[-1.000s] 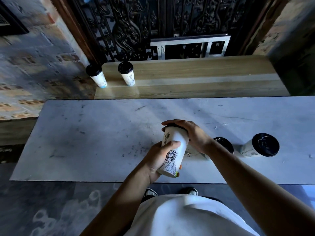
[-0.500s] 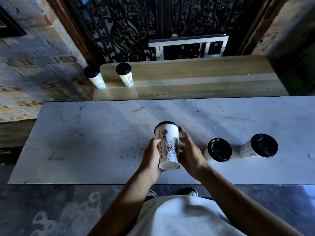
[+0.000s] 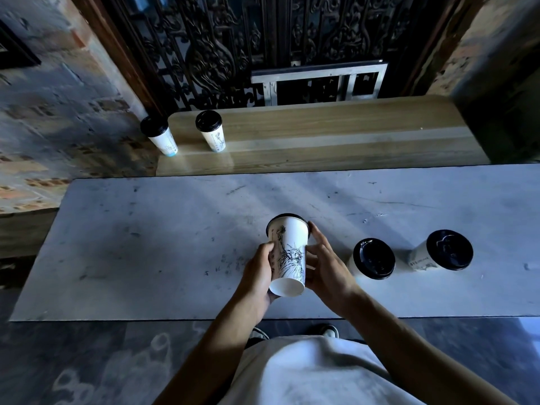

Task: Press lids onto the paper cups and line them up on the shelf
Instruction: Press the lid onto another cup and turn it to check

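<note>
Tall white paper cup with a statue drawing and a black plastic lid (image 3: 287, 254) held in both hands above the pale grey marble counter (image 3: 146, 244).

Held tilted, lidded top away from the body, bare base toward the camera, over the near middle of the counter. Left hand (image 3: 258, 271) wrapped round the lower left side of the cup, fingers (image 3: 267, 247) curled onto its wall; right hand (image 3: 327, 266) against the right side, fingers (image 3: 317, 236) spread and lightly bent along the wall up toward the lid. To the right on the counter, two more white paper cups with black lids: the nearer lidded cup (image 3: 373, 259) just beside the right hand, the farther lidded cup (image 3: 447, 250) apart from it. Beyond the counter, on the light wooden shelf (image 3: 336, 135), two lidded white cups upright at the left end: the corner cup (image 3: 159, 135) and the second shelf cup (image 3: 211, 130), near each other, not touching.
</note>
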### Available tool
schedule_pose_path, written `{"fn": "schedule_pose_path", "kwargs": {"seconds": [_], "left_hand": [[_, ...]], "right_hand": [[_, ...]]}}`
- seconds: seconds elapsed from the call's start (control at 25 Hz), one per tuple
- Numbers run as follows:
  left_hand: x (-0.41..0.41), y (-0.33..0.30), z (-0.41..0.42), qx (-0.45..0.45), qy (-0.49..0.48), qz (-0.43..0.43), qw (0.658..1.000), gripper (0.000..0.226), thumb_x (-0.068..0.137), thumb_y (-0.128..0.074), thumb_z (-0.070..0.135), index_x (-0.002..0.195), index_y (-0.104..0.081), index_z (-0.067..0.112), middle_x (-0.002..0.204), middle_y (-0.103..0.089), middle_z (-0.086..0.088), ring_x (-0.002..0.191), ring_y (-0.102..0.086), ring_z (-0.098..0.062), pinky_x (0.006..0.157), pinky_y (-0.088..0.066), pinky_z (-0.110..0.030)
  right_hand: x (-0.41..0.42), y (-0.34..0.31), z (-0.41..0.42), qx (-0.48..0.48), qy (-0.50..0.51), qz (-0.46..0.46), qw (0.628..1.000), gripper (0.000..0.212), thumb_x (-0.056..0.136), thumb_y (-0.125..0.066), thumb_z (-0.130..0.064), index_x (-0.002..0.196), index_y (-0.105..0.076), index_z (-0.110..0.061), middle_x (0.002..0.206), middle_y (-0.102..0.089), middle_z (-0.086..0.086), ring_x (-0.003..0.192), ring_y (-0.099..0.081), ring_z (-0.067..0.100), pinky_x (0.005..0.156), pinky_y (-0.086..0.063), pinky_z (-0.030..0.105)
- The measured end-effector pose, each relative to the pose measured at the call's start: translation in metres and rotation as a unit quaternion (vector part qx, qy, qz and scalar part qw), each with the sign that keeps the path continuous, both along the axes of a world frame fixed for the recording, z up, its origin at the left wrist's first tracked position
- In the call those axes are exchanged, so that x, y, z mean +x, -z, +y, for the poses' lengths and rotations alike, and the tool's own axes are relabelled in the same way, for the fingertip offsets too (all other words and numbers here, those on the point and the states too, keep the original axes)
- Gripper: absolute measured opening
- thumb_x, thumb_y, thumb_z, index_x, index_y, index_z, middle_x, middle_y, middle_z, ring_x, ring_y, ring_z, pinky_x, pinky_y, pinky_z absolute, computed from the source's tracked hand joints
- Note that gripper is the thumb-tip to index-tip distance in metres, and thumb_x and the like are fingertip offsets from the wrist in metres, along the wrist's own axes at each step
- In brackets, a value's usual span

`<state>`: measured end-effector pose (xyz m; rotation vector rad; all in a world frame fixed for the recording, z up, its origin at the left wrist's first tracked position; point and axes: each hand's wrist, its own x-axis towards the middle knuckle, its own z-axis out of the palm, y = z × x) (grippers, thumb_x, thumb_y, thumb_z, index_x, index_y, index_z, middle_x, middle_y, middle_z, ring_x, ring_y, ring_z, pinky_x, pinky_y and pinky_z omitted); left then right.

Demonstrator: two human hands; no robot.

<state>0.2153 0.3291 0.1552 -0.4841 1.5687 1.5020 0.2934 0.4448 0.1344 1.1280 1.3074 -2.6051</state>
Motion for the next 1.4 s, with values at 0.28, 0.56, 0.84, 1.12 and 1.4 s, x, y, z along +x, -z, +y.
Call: {"fn": "schedule_pose_path", "kwargs": {"seconds": [0.28,0.56,0.84,1.12,1.4], "left_hand": [[-0.005,0.001,-0.007,-0.055,0.031,0.109,0.992,0.022,0.088,-0.054,0.033,0.074,-0.063,0.018,0.074,-0.065,-0.005,0.073,-0.060,-0.019,0.072,-0.043,-0.036],[0.002,-0.001,-0.023,-0.054,-0.009,0.368,0.928,0.050,0.085,-0.068,-0.003,0.119,-0.065,0.033,0.103,-0.060,0.000,0.078,-0.060,-0.003,0.074,-0.054,-0.022],[-0.003,0.012,-0.029,-0.021,0.084,0.472,0.877,0.069,0.086,-0.054,-0.018,0.088,-0.081,0.045,0.097,-0.058,0.003,0.087,-0.065,-0.021,0.081,-0.060,-0.046],[-0.003,0.009,-0.027,-0.019,0.032,0.399,0.916,0.033,0.074,-0.053,0.006,0.076,-0.077,0.031,0.092,-0.071,0.007,0.086,-0.069,-0.020,0.087,-0.056,-0.063],[-0.003,0.007,-0.025,0.008,0.014,0.355,0.935,0.017,0.073,-0.062,0.020,0.077,-0.077,0.029,0.092,-0.074,0.000,0.083,-0.070,-0.026,0.084,-0.057,-0.058]], "right_hand": [[0.000,0.001,0.003,-0.022,-0.014,0.034,0.999,0.050,0.099,-0.042,-0.010,0.137,-0.055,-0.041,0.103,-0.062,0.014,0.085,-0.067,0.031,0.075,-0.059,0.050],[0.008,0.006,0.006,-0.018,-0.008,-0.006,1.000,0.049,0.093,-0.065,-0.024,0.139,-0.055,-0.033,0.127,-0.063,0.026,0.090,-0.071,0.035,0.084,-0.055,0.047],[0.009,0.005,0.005,-0.013,-0.040,0.014,0.999,0.060,0.082,-0.076,-0.036,0.138,-0.055,-0.039,0.129,-0.070,0.015,0.102,-0.070,0.035,0.101,-0.049,0.059],[0.011,0.006,0.008,-0.032,-0.024,0.015,0.999,0.035,0.101,-0.051,-0.042,0.136,-0.058,-0.042,0.122,-0.065,0.035,0.098,-0.063,0.036,0.086,-0.048,0.046],[0.009,0.012,0.011,-0.001,-0.001,0.026,1.000,0.054,0.105,-0.031,-0.006,0.144,-0.049,-0.038,0.099,-0.066,0.025,0.083,-0.066,0.032,0.072,-0.054,0.036]]}}
